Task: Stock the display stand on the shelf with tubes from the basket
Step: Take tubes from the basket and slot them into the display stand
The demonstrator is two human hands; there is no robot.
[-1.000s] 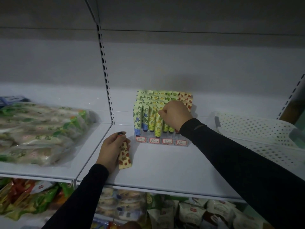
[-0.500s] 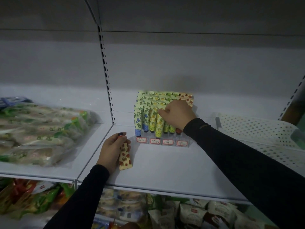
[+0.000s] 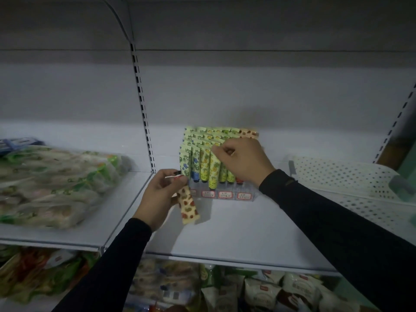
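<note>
head view: left hand [image 3: 157, 197] grips a strawberry-print tube [image 3: 188, 204]; right hand [image 3: 242, 163] pinches a pineapple-print tube [image 3: 213, 171] in the display stand [image 3: 225, 195]
handling: probably light, squishy, kinda slick, so grab mid-body, not the crimped end

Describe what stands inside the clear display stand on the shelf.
The display stand holds upright rows of patterned tubes, mostly green and yellow, with spotted ones at the far right. The right hand covers the right-hand columns, so their contents are hidden.

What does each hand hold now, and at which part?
Left hand grips the red-spotted tube near its cap end. Right hand pinches the top of a yellow tube in the stand.
</note>
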